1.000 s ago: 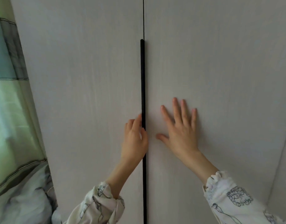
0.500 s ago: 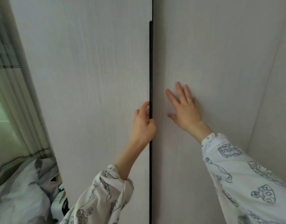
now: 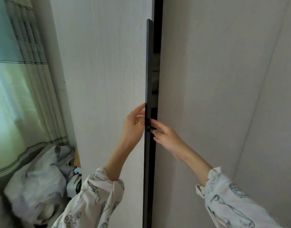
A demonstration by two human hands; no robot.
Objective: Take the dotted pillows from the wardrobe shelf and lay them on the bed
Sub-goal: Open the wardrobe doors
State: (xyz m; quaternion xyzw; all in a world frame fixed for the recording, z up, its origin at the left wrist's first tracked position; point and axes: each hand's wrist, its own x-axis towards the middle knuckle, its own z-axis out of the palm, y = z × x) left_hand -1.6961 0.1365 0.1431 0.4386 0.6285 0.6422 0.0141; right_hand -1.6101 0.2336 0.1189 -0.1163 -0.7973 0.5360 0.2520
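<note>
My left hand [image 3: 133,125] grips the black edge strip [image 3: 148,112] of the left wardrobe door [image 3: 105,79], fingers curled around it. My right hand [image 3: 166,137] reaches into the dark gap, fingers loosely bent, holding nothing. The pillows are hidden inside the wardrobe; the bed [image 3: 33,178] lies lower left.

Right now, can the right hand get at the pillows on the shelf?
Probably not yet. The left door is only cracked open, leaving a narrow dark gap; the right hand has just fingertips at it. No pillows visible.
</note>
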